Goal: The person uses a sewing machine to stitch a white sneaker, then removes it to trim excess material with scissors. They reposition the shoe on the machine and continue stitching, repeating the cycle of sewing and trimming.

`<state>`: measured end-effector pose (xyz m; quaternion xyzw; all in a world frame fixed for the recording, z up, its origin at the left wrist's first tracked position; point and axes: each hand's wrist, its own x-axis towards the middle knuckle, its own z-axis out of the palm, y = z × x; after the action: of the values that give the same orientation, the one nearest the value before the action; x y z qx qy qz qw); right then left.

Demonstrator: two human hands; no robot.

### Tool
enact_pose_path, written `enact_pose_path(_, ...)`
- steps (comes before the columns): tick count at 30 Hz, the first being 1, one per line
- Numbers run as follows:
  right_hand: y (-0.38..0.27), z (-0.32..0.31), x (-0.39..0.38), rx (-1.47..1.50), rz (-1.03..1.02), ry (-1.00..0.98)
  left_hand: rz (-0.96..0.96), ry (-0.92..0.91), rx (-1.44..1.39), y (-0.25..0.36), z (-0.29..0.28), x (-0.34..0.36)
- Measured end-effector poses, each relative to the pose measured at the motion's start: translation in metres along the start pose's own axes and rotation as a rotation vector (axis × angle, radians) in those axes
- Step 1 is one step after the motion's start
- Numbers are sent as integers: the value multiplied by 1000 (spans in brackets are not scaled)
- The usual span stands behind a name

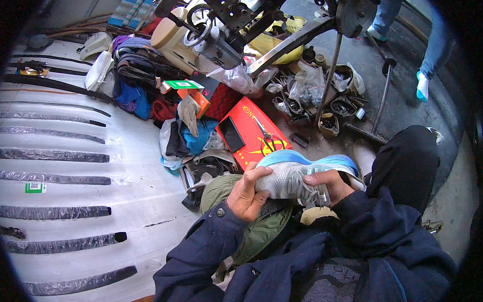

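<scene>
A grey mesh sports shoe [285, 180] with a light blue sole lies on its side over my lap. My left hand [247, 196] grips its toe end, fingers curled over the upper. My right hand [328, 184] holds the heel end near the laces, thumb on top. Both dark blue sleeves come in from the lower edge. An olive green cloth [265, 224] lies under the shoe.
A red flat box [251, 130] with scissors [266, 137] and a black phone on it lies ahead. Beyond it stand a black sewing machine [232, 29], small tins of parts [330, 108] and piled clothes [138, 85]. White sheet with black strips [50, 155] at left. A person's legs [429, 43] at top right.
</scene>
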<state>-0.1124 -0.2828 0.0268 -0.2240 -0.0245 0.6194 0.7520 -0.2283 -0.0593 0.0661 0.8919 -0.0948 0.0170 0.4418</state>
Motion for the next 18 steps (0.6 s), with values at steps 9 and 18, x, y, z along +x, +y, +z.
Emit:
enact_pose_path(9,1,2,-1,88,35,13,-19,6,38,3,-1,0)
enact_pose_path(18,5,-3,3,108,11,9,-17,14,19,5,0,5)
